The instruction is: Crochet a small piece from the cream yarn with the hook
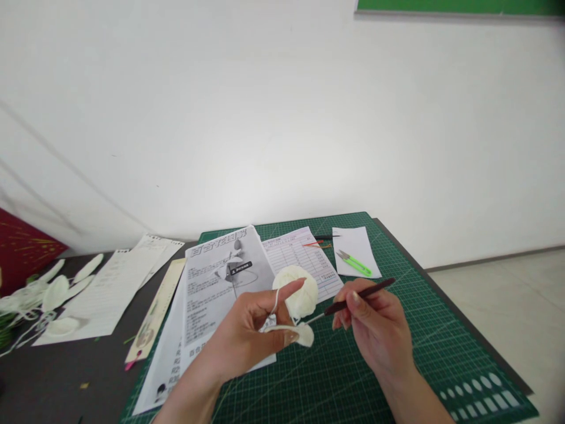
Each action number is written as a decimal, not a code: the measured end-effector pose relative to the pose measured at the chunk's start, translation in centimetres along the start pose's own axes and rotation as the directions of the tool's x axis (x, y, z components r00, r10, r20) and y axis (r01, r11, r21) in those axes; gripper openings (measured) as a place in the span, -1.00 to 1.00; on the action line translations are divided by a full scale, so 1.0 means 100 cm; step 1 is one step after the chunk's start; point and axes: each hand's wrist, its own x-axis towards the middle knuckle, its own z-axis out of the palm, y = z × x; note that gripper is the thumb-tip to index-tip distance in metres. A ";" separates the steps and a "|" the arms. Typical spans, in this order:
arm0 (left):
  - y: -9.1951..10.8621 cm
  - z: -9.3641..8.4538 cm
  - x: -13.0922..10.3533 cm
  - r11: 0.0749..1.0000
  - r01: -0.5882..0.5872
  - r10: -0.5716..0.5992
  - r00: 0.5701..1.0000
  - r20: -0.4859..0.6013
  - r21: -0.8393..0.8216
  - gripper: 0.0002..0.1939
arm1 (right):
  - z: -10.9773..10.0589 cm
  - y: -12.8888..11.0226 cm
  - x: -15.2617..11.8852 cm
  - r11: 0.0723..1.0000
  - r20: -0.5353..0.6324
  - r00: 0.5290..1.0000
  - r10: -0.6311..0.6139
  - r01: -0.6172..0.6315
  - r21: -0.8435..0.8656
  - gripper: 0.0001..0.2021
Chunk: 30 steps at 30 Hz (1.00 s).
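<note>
My left hand [251, 330] pinches a small white crocheted piece [304, 335] between thumb and fingers, with its index finger stretched out and a strand of white yarn looped over it. In my right hand [379, 324] is a crochet hook [359, 295] with a dark brown handle, held like a pen. The hook's thin metal shaft points left and meets the upper edge of the crocheted piece; its very tip is too small to make out. Just behind the left hand sits a ball of white yarn [302, 294], partly covered by the index finger.
Under the hands lies a green cutting mat [300, 383], with printed sheets [220, 277] at its left. Green thread snips [355, 263] rest on white paper at the back right. Finished white crocheted petals [56, 294], a bookmark [154, 312] and handwritten pages [110, 288] lie left. A wall stands behind.
</note>
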 end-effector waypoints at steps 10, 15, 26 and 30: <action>-0.021 0.011 0.006 0.946 -0.285 0.318 0.908 -0.274 0.155 -0.49 | 0.007 0.010 0.012 0.930 -0.084 0.937 0.339 -0.320 0.184 -0.78; -0.031 0.015 0.010 0.936 -0.287 0.341 0.887 -0.312 0.204 -0.50 | 0.014 0.011 0.010 0.942 -0.107 0.946 0.307 -0.286 0.174 -0.77; -0.025 0.026 0.016 0.975 -0.200 0.217 0.808 -0.548 0.091 -0.65 | 0.022 0.028 -0.009 0.945 -0.071 0.965 -0.251 0.229 -0.235 -0.87; -0.020 0.031 0.016 0.929 -0.243 0.061 0.843 -0.534 -0.278 -0.39 | 0.020 0.028 -0.015 0.572 0.288 0.751 -0.594 0.646 -0.505 -0.59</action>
